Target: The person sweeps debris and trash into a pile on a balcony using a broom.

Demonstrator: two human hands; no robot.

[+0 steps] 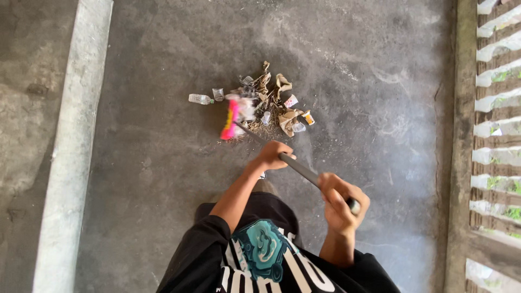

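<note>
Over at 9 o'clock, a pale concrete strip (70,146) running up the grey floor (163,179). Nothing loose lying along it. Moving right: 1 clear plastic bottle (200,99) on its side, sitting at 9 o'clock of the litter pile (268,103), just beside it but not yet in the heap. Next, the pink broom head (230,120), blurred, pressed to the floor at the pile's 8 o'clock edge, touching the nearest scraps. Pile itself: crumpled brown paper, dry leaves, small cups and wrappers, bunched close together at 12 o'clock from the body. Judging by that, most of the gathering done; bottle left to bring in, fine dust scattered at 4 o'clock of the heap, and the heap not yet lifted off the floor. No dustpan in view. Down the dark broom handle (304,172), slanting toward 4 o'clock: left hand (273,155) wrapped round the shaft lower down, fingers closed tight on it. Further right, right hand (341,202) clamped over the top end of the handle, fingers curled shut around it. Black printed shirt (260,255) at 6 o'clock. Far right at 3 o'clock, a slatted wall (496,108) with greenery showing through the gaps.
</note>
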